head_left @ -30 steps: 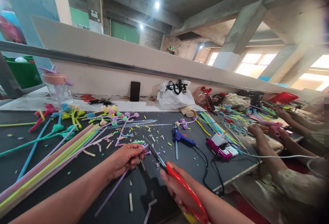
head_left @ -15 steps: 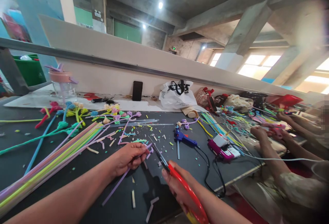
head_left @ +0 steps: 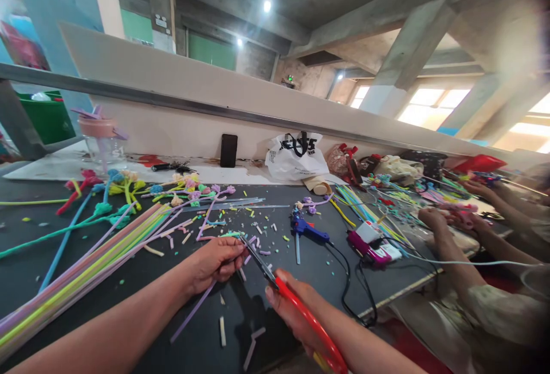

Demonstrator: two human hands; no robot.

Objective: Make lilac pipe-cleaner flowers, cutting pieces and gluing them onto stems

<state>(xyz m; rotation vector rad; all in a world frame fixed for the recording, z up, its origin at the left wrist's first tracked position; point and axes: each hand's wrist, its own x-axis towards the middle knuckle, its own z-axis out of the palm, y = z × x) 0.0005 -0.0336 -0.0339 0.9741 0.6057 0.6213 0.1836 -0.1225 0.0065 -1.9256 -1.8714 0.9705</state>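
— Purple stem: where is it?

— My left hand pinches its upper end just above the dark desk; the rest trails down toward me across the desk.

— And the right?

— My right hand is closed around the red handles of the scissors. Their blades point up-left, tips right at my left fingertips.

— Nearby?

— Cut scraps all around, a blue glue gun beyond, a bundle of coloured stems at left.
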